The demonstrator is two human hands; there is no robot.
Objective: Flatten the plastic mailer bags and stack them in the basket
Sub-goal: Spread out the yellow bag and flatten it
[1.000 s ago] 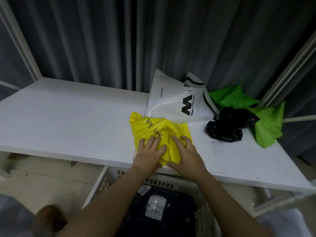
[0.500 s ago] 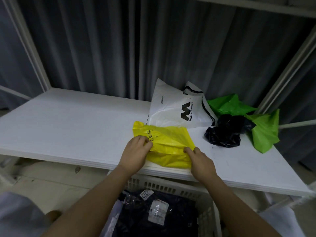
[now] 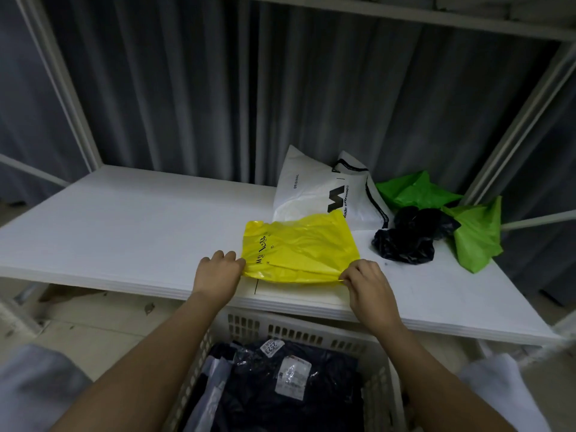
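A yellow mailer bag (image 3: 300, 246) with black lettering lies spread almost flat near the front edge of the white shelf (image 3: 124, 232). My left hand (image 3: 218, 271) pinches its near left corner. My right hand (image 3: 366, 280) pinches its near right corner. Behind it a white mailer bag (image 3: 314, 191) with a black logo leans against the curtain. A crumpled black bag (image 3: 408, 236) and two crumpled green bags (image 3: 477, 235) lie to the right. Below the shelf stands a white slotted basket (image 3: 299, 332) holding dark bags with white labels.
Grey curtains hang behind the shelf. White metal frame posts (image 3: 65, 88) rise at the left and right, with another shelf board overhead. The left half of the white shelf carries nothing. Bare floor shows to the left of the basket.
The yellow bag went from a bunched heap under both palms to a spread sheet. My hands moved apart to its two near corners, pulling it wide.
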